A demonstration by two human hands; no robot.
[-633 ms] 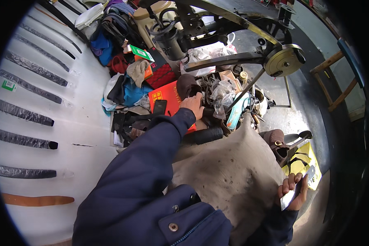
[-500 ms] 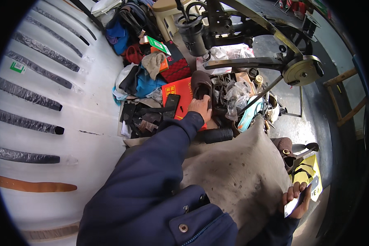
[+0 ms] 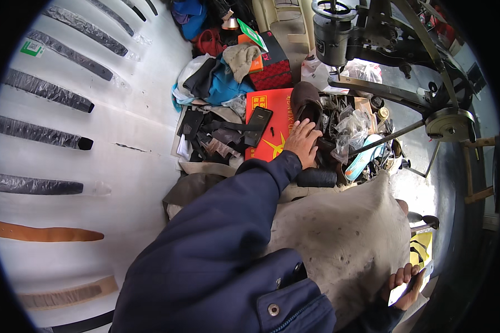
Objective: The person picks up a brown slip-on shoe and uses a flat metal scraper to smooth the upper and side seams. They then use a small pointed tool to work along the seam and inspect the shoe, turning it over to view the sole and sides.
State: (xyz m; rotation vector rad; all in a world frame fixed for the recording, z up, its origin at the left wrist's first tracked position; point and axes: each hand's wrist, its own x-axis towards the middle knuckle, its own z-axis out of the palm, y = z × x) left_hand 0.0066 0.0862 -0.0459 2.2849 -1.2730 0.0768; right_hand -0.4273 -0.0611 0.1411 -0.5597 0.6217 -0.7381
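My left hand (image 3: pixel 304 143) reaches forward, its fingers spread over the heel end of a dark brown shoe (image 3: pixel 305 99). That shoe rests on the right part of a flat red box (image 3: pixel 272 108). A black phone (image 3: pixel 259 123) lies on the box's left side, with a small black piece (image 3: pixel 272 131) beside it. Low at the right, my right hand (image 3: pixel 407 286) is closed around a flat, bright-faced phone (image 3: pixel 399 293), partly hidden by the fingers. A black thread spool (image 3: pixel 316 178) lies just below my left wrist. A stained grey apron (image 3: pixel 339 238) covers my lap.
A hand-cranked sewing machine (image 3: pixel 394 91) stands at the far right. Tools and plastic bags (image 3: pixel 353 127) crowd beside the shoe, near a light-blue insole (image 3: pixel 364 158). Cloths (image 3: pixel 222 80) and black scraps (image 3: pixel 216 130) lie left. Wrapped belts (image 3: pixel 44 130) line the white surface.
My left hand has loosened from the shoe's edge, and its fingers are now spread over it. The view has shifted, so the scene sits further right. My right hand still holds its phone.
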